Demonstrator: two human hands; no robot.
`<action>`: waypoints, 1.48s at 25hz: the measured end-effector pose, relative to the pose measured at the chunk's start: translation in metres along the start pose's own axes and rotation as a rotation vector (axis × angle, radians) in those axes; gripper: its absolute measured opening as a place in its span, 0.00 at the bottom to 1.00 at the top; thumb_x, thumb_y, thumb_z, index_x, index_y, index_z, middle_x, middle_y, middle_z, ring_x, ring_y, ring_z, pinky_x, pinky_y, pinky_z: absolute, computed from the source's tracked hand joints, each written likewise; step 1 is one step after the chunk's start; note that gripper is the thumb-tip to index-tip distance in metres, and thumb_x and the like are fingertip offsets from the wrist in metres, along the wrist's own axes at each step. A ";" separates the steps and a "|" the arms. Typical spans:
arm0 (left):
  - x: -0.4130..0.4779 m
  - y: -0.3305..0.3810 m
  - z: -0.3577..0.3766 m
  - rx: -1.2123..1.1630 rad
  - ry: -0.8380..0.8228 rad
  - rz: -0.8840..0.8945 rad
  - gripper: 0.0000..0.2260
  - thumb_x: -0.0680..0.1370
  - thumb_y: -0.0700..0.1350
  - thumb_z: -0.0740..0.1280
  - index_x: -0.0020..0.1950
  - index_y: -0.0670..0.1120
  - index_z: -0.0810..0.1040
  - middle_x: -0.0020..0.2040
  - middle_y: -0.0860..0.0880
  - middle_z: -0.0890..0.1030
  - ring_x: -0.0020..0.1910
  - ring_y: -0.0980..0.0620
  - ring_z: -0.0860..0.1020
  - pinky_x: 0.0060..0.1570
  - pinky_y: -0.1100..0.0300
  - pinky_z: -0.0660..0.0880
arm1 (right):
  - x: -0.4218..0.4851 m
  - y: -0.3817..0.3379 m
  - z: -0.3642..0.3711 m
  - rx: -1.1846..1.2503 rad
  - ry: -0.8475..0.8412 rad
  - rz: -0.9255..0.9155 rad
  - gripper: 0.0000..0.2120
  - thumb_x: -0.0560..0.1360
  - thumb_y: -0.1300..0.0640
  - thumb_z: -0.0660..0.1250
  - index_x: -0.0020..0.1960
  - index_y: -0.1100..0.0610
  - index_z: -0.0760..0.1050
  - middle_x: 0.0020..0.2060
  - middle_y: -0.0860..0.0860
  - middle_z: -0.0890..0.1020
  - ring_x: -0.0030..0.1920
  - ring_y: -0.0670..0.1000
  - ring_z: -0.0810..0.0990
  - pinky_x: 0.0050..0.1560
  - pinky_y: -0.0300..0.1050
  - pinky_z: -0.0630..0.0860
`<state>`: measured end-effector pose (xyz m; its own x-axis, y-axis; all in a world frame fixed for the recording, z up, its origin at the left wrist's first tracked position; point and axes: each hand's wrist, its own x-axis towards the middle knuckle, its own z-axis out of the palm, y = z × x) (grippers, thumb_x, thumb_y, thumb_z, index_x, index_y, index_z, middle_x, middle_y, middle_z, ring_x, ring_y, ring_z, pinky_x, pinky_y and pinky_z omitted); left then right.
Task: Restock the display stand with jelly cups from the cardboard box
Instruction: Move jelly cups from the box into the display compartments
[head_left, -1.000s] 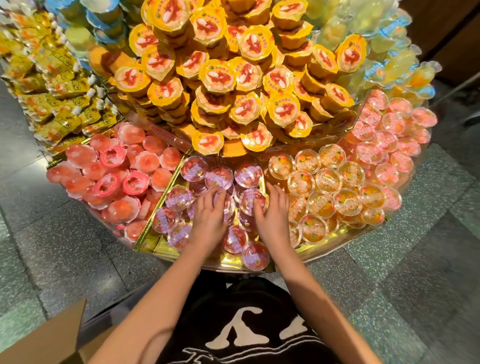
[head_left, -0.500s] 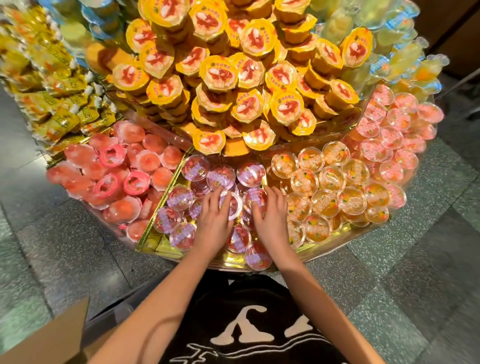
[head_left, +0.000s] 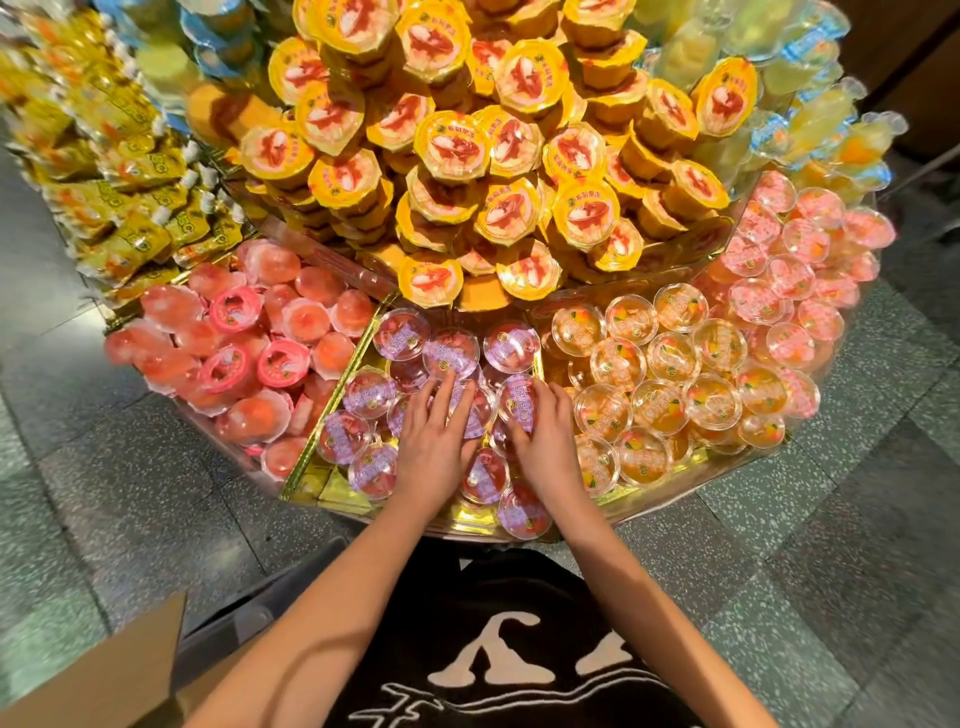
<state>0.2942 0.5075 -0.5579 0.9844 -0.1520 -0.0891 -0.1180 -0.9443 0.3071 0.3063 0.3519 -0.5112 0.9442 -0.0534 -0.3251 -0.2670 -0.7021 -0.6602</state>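
At the stand's (head_left: 332, 491) front compartment, the left hand (head_left: 434, 447) lies flat, fingers straight, on the purple cups (head_left: 451, 356). The right hand (head_left: 545, 441), just beside it at 3 o'clock, bends its fingers over one cup, and whether they clasp it cannot be told. The purple cups fill that compartment, several overlapping, one at the front rim. From the hands, pink cups (head_left: 249, 353) lie at 9 o'clock, orange cups (head_left: 670, 358) at 3 o'clock, and yellow cups (head_left: 467, 156) are heaped on the tier at 12 o'clock. The box (head_left: 104, 670) shows a flap at 7 o'clock, well apart from the stand.
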 end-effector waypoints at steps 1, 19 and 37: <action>0.000 -0.001 -0.001 -0.011 -0.021 -0.003 0.37 0.74 0.54 0.74 0.78 0.47 0.63 0.79 0.43 0.59 0.76 0.42 0.55 0.73 0.42 0.54 | 0.000 -0.001 0.000 0.003 0.000 0.003 0.28 0.80 0.60 0.64 0.77 0.57 0.58 0.75 0.56 0.57 0.73 0.55 0.63 0.66 0.38 0.62; -0.073 -0.001 -0.025 -0.267 0.258 -0.425 0.24 0.82 0.56 0.55 0.78 0.51 0.62 0.80 0.48 0.55 0.79 0.47 0.46 0.76 0.38 0.49 | -0.034 -0.021 0.010 -0.032 -0.037 -0.304 0.26 0.81 0.53 0.61 0.76 0.57 0.59 0.77 0.58 0.54 0.78 0.56 0.49 0.74 0.55 0.59; -0.452 -0.018 0.012 -0.220 0.506 -1.612 0.25 0.79 0.46 0.65 0.76 0.45 0.66 0.77 0.40 0.63 0.77 0.36 0.56 0.73 0.37 0.55 | -0.283 -0.061 0.208 -0.544 -0.930 -1.111 0.26 0.80 0.54 0.63 0.73 0.65 0.63 0.74 0.68 0.58 0.76 0.66 0.53 0.76 0.59 0.52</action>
<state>-0.1506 0.5899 -0.5344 0.0244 0.9894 -0.1433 0.9426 0.0249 0.3329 0.0153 0.5569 -0.5196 0.1086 0.9531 -0.2826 0.7585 -0.2631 -0.5962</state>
